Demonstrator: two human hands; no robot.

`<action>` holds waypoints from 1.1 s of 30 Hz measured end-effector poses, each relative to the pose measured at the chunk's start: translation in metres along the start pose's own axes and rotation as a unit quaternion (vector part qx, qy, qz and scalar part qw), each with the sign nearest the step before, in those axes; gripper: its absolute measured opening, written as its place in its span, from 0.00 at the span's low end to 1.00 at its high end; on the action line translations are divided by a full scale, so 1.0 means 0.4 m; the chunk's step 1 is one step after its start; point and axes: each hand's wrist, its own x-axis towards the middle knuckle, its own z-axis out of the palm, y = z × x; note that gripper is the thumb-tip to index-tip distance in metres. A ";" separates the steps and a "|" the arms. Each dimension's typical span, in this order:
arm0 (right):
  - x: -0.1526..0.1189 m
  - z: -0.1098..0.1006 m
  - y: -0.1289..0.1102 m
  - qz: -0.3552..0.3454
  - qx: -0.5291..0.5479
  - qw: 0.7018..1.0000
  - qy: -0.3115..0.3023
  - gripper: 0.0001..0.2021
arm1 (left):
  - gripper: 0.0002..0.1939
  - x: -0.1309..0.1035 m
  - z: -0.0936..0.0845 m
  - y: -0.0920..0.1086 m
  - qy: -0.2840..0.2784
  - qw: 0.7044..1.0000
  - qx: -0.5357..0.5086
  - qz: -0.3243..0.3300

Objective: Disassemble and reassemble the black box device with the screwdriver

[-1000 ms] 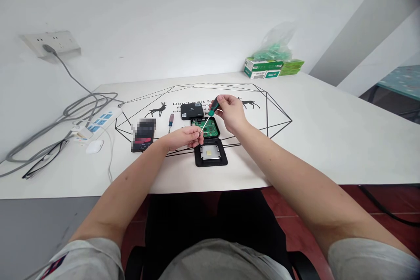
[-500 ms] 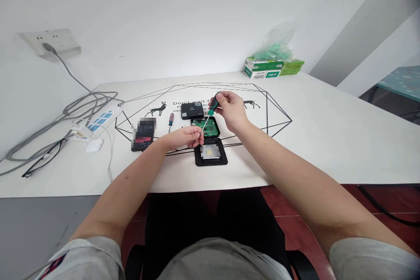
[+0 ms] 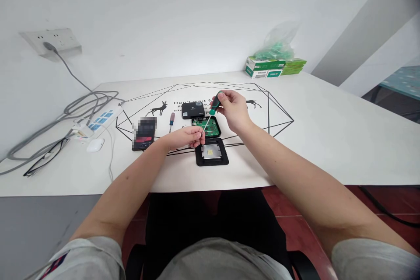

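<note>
My right hand (image 3: pixel 233 108) grips the green-and-black handle of a screwdriver (image 3: pixel 215 104), whose shaft slants down to the left. At its tip, my left hand (image 3: pixel 190 136) is closed in a pinch; whether it holds the tip or some small part is too small to tell. Beneath the shaft lies a green circuit board (image 3: pixel 212 127) in a black case. Nearer me, a black cover with a silver metal plate (image 3: pixel 211 152) lies flat. Behind the board sits a black box (image 3: pixel 193 110) with small labels.
A second screwdriver (image 3: pixel 172 119) and a phone (image 3: pixel 144 133) lie left of the case. Farther left are a power strip (image 3: pixel 104 118), a white mouse (image 3: pixel 95 145), glasses (image 3: pixel 44 158) and grey cables. Green-and-white boxes (image 3: pixel 265 64) with a plastic bag stand back right.
The whole view has shifted very slightly. Both hands keep nearly the same pose, with the screwdriver still slanting between them.
</note>
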 end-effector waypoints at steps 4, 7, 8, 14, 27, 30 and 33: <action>-0.003 0.005 -0.006 -0.008 -0.008 1.000 -0.006 0.09 | 0.19 -0.002 0.000 0.002 0.001 1.000 0.011 0.002; -0.006 0.007 -0.005 -0.004 -0.009 1.000 -0.004 0.08 | 0.18 -0.003 0.000 0.004 -0.002 1.000 0.029 0.004; -0.006 0.007 -0.004 -0.001 -0.011 1.000 -0.003 0.09 | 0.18 -0.003 -0.001 0.004 -0.002 0.999 0.035 0.003; -0.004 0.004 0.005 0.008 -0.021 1.000 -0.001 0.13 | 0.16 -0.002 -0.001 0.002 -0.004 0.998 0.063 0.005; 0.004 -0.001 0.017 0.014 -0.028 0.999 0.012 0.16 | 0.14 -0.011 0.010 0.014 0.000 0.996 0.091 0.007; 0.003 -0.001 0.021 0.014 -0.020 1.000 0.013 0.15 | 0.15 -0.010 0.011 0.015 0.002 0.996 0.094 0.004; 0.001 0.000 0.019 0.016 -0.018 1.000 0.014 0.13 | 0.15 -0.012 0.012 0.020 0.001 0.995 0.100 0.001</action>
